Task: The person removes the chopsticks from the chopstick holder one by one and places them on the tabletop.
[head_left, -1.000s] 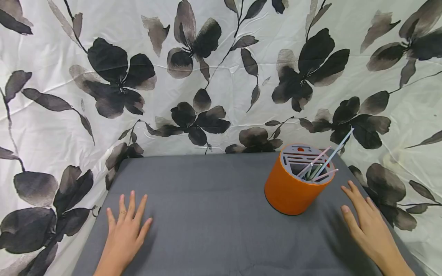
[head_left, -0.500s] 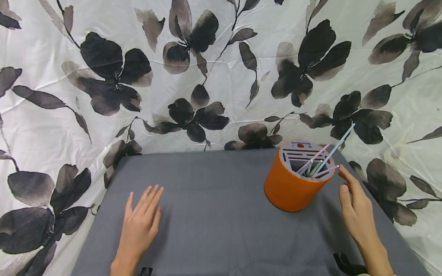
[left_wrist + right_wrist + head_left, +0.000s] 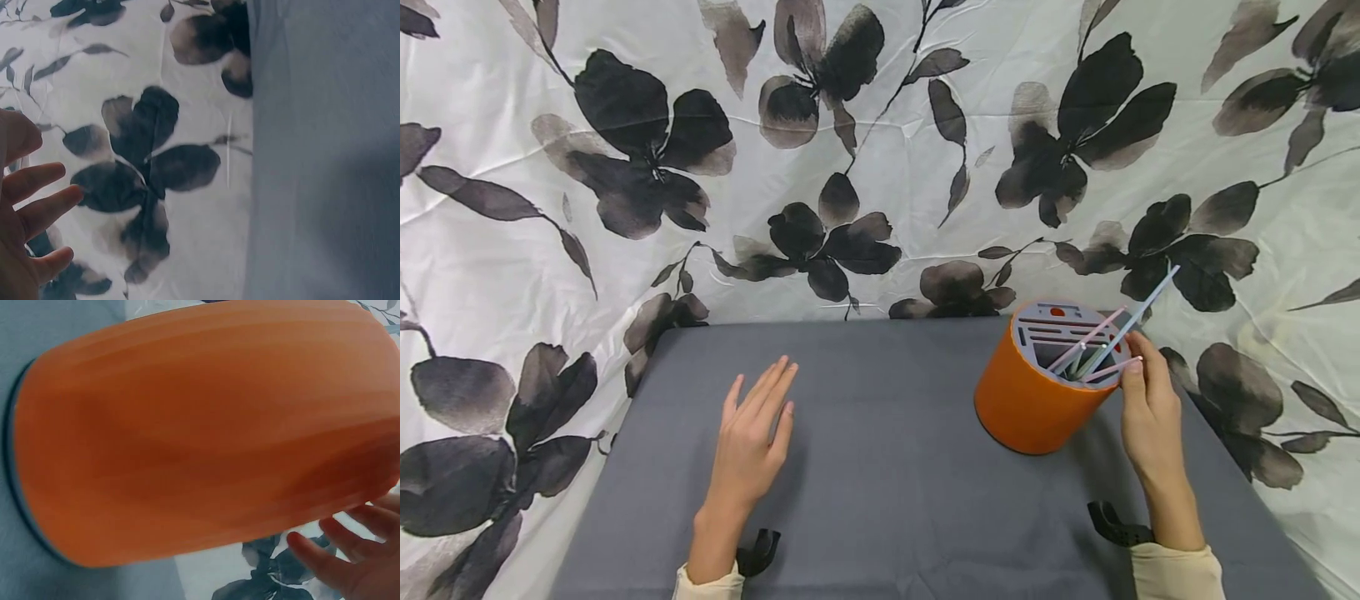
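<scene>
An orange cylindrical holder (image 3: 1037, 400) with a slotted grey top (image 3: 1054, 333) stands at the right of the table. Thin pink, blue and green straw-like sticks (image 3: 1138, 312) lean out of its large opening. At the holder's right rim is my right hand (image 3: 1152, 417), its thumb close to the end of a pink stick; firm contact cannot be told. In the right wrist view the holder's side (image 3: 200, 444) fills most of the picture, with loosely spread fingers (image 3: 319, 553) beside it. My left hand (image 3: 752, 446) hovers over the table's left part, fingers extended, holding nothing.
A grey cloth covers the table (image 3: 880, 467). Behind and around it hangs a white sheet (image 3: 925, 183) printed with dark flowers. Black curved bands (image 3: 1116, 525) show beside both wrists, near the cream sleeves (image 3: 1176, 571).
My right hand has moved forward and left, up to the holder's rim. The left hand has shifted right and forward, its fingers drawing closer together. The holder stays where it stood.
</scene>
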A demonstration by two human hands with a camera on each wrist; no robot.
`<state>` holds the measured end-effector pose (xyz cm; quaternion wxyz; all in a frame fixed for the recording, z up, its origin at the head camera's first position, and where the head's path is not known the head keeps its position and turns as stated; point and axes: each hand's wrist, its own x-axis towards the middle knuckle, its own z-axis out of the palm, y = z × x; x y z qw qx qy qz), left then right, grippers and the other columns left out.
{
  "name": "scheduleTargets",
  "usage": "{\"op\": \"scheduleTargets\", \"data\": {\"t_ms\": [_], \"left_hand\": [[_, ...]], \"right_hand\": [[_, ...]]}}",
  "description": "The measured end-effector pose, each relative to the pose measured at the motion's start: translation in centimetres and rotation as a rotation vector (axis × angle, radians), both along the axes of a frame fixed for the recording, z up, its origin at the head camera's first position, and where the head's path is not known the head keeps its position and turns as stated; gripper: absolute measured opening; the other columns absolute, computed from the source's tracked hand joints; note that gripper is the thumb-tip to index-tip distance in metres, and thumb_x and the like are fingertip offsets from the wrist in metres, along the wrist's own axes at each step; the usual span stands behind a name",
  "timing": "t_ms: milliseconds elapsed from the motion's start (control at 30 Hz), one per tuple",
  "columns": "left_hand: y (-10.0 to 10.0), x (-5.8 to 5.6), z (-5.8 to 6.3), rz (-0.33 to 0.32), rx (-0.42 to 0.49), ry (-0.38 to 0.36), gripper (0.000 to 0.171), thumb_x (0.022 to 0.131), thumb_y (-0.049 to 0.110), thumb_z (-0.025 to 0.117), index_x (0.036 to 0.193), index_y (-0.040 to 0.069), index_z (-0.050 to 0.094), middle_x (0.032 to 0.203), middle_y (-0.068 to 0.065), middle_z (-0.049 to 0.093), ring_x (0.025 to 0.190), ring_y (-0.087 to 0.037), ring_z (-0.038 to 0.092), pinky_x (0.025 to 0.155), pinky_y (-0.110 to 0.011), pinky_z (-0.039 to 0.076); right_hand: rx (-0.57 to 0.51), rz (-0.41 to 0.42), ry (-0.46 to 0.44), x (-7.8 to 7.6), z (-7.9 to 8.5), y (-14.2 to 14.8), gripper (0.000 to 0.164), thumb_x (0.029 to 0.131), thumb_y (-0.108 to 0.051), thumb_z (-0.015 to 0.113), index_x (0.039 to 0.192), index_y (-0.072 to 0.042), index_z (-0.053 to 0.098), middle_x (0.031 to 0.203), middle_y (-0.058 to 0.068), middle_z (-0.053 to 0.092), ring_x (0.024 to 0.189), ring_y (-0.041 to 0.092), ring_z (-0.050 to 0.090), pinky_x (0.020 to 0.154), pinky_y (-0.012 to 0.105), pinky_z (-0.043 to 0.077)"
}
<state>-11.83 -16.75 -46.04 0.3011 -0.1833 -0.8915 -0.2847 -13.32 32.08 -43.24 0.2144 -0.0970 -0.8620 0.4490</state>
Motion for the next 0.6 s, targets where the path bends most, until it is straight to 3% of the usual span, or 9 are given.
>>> {"op": "scheduleTargets", "data": {"t_ms": [133,233,267,333,400,467,500,600], "left_hand": [[1.4,-0.7,0.4,-0.04,0.029,-0.025,0.051,0.103,0.01,0.063,0.153,0.016,0.055,0.158,-0.006,0.054,0.142,-0.028,0.057,0.127,-0.061,0.027],[2.2,-1.2,0.7,-0.075,0.052,-0.037,0.046,0.104,0.011,0.062,0.15,0.015,0.057,0.155,-0.006,0.058,0.141,-0.028,0.057,0.125,-0.06,0.031],[2.4,-1.3,0.8,-0.086,0.059,-0.041,0.045,0.105,0.011,0.061,0.15,0.015,0.058,0.154,-0.005,0.059,0.141,-0.028,0.057,0.124,-0.06,0.033],[2.9,-1.6,1.0,-0.111,0.079,-0.048,0.043,0.105,0.011,0.06,0.148,0.014,0.06,0.152,-0.005,0.06,0.142,-0.028,0.056,0.122,-0.058,0.036],[3.3,-1.8,1.2,-0.132,0.095,-0.058,0.042,0.105,0.011,0.06,0.147,0.014,0.061,0.15,-0.004,0.062,0.141,-0.028,0.056,0.119,-0.056,0.039],[3.9,-2.0,1.5,-0.154,0.112,-0.073,0.039,0.106,0.011,0.059,0.145,0.015,0.063,0.148,-0.003,0.063,0.14,-0.027,0.056,0.115,-0.055,0.043],[4.3,-2.0,1.7,-0.166,0.121,-0.079,0.039,0.106,0.012,0.059,0.144,0.016,0.064,0.147,-0.003,0.064,0.14,-0.027,0.056,0.113,-0.054,0.044],[5.6,-2.3,2.2,-0.209,0.162,-0.104,0.037,0.106,0.011,0.059,0.142,0.018,0.065,0.144,0.0,0.066,0.138,-0.025,0.057,0.11,-0.053,0.047]], "right_hand": [[-0.041,-0.008,-0.066,-0.8,0.2,0.0,0.051,0.114,-0.04,0.034,0.164,-0.035,0.031,0.167,0.007,0.041,0.149,0.033,0.042,0.129,0.05,0.031],[-0.062,-0.011,-0.098,-1.2,0.5,0.2,0.054,0.113,-0.041,0.035,0.166,-0.028,0.03,0.167,0.012,0.039,0.15,0.042,0.039,0.125,0.066,0.028],[-0.054,-0.014,-0.113,-1.2,0.7,0.3,0.055,0.113,-0.042,0.035,0.166,-0.026,0.031,0.167,0.014,0.04,0.149,0.042,0.04,0.125,0.063,0.029],[-0.042,-0.012,-0.139,-1.4,1.0,0.6,0.056,0.113,-0.042,0.034,0.165,-0.022,0.033,0.164,0.017,0.042,0.139,0.029,0.053,0.119,0.043,0.044],[-0.034,0.004,-0.157,-1.6,1.2,0.9,0.057,0.113,-0.041,0.034,0.164,-0.016,0.036,0.159,0.021,0.046,0.118,0.013,0.061,0.102,0.021,0.052],[-0.051,0.026,-0.173,-1.7,1.4,1.3,0.059,0.113,-0.042,0.037,0.162,-0.01,0.038,0.15,0.019,0.053,0.1,-0.005,0.057,0.081,0.004,0.047],[-0.074,0.044,-0.178,-1.8,1.5,1.5,0.059,0.112,-0.042,0.039,0.161,-0.008,0.039,0.143,0.014,0.056,0.093,-0.012,0.052,0.074,0.001,0.046],[-0.145,0.099,-0.2,-2.1,1.6,2.2,0.061,0.111,-0.042,0.046,0.158,-0.004,0.043,0.125,-0.01,0.059,0.092,-0.015,0.054,0.071,0.005,0.054]]}}
